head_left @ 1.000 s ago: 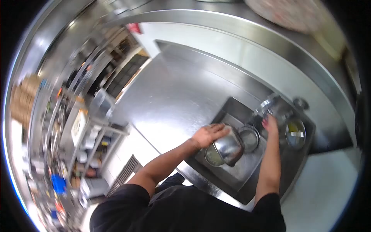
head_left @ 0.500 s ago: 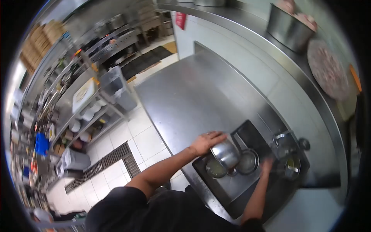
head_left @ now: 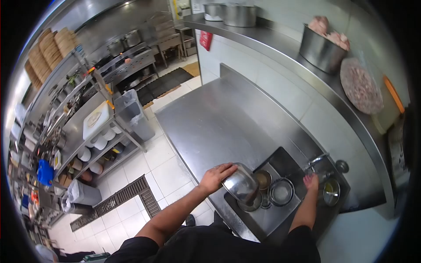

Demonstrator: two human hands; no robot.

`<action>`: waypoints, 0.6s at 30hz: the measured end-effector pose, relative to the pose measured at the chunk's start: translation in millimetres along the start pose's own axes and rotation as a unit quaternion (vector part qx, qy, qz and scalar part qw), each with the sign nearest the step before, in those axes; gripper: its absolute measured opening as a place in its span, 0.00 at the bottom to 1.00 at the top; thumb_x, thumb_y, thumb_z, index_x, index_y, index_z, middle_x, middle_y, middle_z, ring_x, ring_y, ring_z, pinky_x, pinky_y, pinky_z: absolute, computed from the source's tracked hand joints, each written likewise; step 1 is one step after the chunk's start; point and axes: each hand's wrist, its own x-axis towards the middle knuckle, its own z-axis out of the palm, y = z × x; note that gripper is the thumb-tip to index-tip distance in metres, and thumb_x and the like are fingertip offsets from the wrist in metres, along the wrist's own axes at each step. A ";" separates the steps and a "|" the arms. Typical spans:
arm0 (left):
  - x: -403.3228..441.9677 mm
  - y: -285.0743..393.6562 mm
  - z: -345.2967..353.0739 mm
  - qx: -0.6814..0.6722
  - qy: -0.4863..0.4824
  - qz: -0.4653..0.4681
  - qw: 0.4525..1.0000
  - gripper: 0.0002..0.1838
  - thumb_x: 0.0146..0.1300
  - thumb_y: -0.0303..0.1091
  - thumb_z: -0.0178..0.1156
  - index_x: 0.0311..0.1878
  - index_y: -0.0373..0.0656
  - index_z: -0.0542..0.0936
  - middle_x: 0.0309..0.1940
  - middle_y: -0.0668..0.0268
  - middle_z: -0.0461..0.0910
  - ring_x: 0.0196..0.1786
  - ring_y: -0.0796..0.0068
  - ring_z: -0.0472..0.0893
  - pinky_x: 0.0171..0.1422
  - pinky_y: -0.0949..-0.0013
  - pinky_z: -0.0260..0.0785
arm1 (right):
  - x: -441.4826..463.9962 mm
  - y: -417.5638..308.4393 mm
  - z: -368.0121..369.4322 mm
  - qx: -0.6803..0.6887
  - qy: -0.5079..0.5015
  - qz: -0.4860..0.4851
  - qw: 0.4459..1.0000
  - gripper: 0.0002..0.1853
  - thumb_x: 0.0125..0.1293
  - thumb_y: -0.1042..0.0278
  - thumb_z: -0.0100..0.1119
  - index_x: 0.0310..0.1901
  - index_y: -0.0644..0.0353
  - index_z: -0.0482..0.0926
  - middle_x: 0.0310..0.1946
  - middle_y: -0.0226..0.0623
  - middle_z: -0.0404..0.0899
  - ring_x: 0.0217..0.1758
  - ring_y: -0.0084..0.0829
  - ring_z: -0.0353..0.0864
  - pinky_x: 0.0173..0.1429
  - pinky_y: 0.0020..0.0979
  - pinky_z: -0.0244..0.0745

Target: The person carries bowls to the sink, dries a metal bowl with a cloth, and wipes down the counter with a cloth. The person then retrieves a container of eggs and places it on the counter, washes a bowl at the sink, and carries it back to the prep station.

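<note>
My left hand (head_left: pixel 218 176) grips the rim of a shiny metal bowl (head_left: pixel 241 183), which is tilted over the left part of the sink (head_left: pixel 272 223). Below and beside that bowl, in the sink, are a round container (head_left: pixel 252 205), a brownish round one (head_left: pixel 264 179) and a round metal pan (head_left: pixel 281 192). My right hand (head_left: pixel 311 180) is up by the faucet (head_left: pixel 316 160), its fingers bent; whether it holds anything I cannot make out. A bowl with yellowish contents (head_left: pixel 331 193) stands to its right.
The steel counter (head_left: pixel 210 118) extends from the sink to the back left. On the wall shelf (head_left: pixel 280 47) stand pots (head_left: pixel 240 16), a pot of meat (head_left: pixel 323 47) and a bag of meat (head_left: pixel 361 85). A rack (head_left: pixel 127 144) and a bin (head_left: pixel 83 193) are at the left.
The metal bowl in my left hand has moved left, and the brownish container now shows. My right hand has come closer to the faucet. The camera view has shifted.
</note>
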 end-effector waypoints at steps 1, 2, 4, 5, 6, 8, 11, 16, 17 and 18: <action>1.6 1.0 1.6 0.000 0.004 0.002 1.000 0.30 0.66 0.31 0.58 0.72 0.60 0.72 0.66 0.59 0.76 0.63 0.54 0.80 0.65 0.56 0.76 | -23.4 8.6 8.1 -0.093 0.046 -0.041 0.994 0.23 0.72 0.57 0.51 0.63 0.58 0.69 0.52 0.43 0.77 0.60 0.39 0.79 0.58 0.48 0.78; 3.6 0.9 6.2 -0.008 -0.007 -0.003 1.000 0.31 0.66 0.31 0.58 0.73 0.61 0.70 0.67 0.59 0.75 0.65 0.53 0.78 0.66 0.56 0.75 | -53.6 21.8 17.7 -0.185 0.089 -0.086 0.975 0.24 0.73 0.58 0.50 0.66 0.58 0.69 0.56 0.45 0.77 0.63 0.39 0.78 0.62 0.47 0.76; 9.8 1.4 17.2 -0.005 -0.001 0.002 1.000 0.30 0.67 0.30 0.56 0.73 0.59 0.70 0.67 0.56 0.75 0.64 0.51 0.78 0.66 0.56 0.75 | -104.2 71.4 21.5 -0.545 0.008 -0.309 0.779 0.32 0.71 0.69 0.53 0.76 0.61 0.60 0.75 0.52 0.61 0.77 0.43 0.65 0.78 0.37 0.61; 13.6 2.5 21.5 0.003 0.013 0.002 1.000 0.29 0.67 0.29 0.55 0.72 0.57 0.72 0.66 0.55 0.76 0.62 0.50 0.80 0.65 0.56 0.76 | -174.3 89.2 38.0 -0.579 -0.099 -0.263 0.765 0.41 0.65 0.74 0.61 0.78 0.64 0.54 0.78 0.54 0.57 0.81 0.46 0.59 0.81 0.40 0.57; 15.7 2.1 30.7 0.002 0.014 -0.002 1.000 0.30 0.67 0.29 0.55 0.73 0.57 0.70 0.67 0.55 0.75 0.63 0.50 0.80 0.65 0.56 0.76 | -230.1 113.4 46.9 -0.573 -0.220 -0.289 0.735 0.49 0.59 0.76 0.68 0.79 0.66 0.50 0.78 0.55 0.55 0.82 0.46 0.57 0.82 0.40 0.54; 14.5 10.0 39.5 0.000 -0.021 -0.017 1.000 0.31 0.68 0.31 0.54 0.74 0.58 0.68 0.68 0.55 0.74 0.63 0.50 0.79 0.65 0.56 0.76 | -314.3 150.9 66.6 -0.586 -0.326 -0.306 0.676 0.50 0.56 0.71 0.75 0.77 0.70 0.54 0.77 0.55 0.58 0.80 0.47 0.59 0.81 0.42 0.56; 7.9 20.2 66.0 -0.009 -0.059 0.029 0.998 0.32 0.69 0.35 0.54 0.76 0.60 0.65 0.70 0.53 0.72 0.64 0.49 0.79 0.65 0.56 0.76 | -255.8 221.3 5.3 -0.522 -0.232 -0.346 0.745 0.41 0.59 0.70 0.73 0.71 0.75 0.63 0.71 0.58 0.67 0.75 0.50 0.66 0.78 0.44 0.60; -17.3 40.5 14.1 -0.085 -0.103 0.015 0.991 0.39 0.64 0.41 0.65 0.78 0.57 0.63 0.77 0.54 0.63 0.77 0.49 0.65 0.78 0.48 0.61 | -315.1 163.6 23.9 -0.558 0.016 -0.666 0.495 0.26 0.68 0.69 0.61 0.64 0.72 0.71 0.57 0.57 0.78 0.62 0.46 0.79 0.62 0.39 0.75; -29.0 37.6 1.6 -0.058 -0.104 0.015 0.993 0.41 0.63 0.42 0.67 0.78 0.57 0.63 0.78 0.55 0.61 0.79 0.49 0.61 0.80 0.47 0.57 | -344.7 144.1 45.4 -0.622 0.041 -0.654 0.430 0.23 0.69 0.68 0.59 0.62 0.72 0.73 0.55 0.56 0.79 0.60 0.44 0.80 0.57 0.38 0.79; -46.1 22.7 -2.4 -0.099 -0.131 -0.004 0.986 0.41 0.60 0.43 0.70 0.77 0.53 0.64 0.79 0.56 0.59 0.82 0.50 0.53 0.83 0.43 0.48 | -338.5 144.0 42.1 -0.586 0.024 -0.631 0.507 0.26 0.68 0.69 0.60 0.65 0.72 0.71 0.57 0.60 0.77 0.62 0.51 0.77 0.63 0.43 0.73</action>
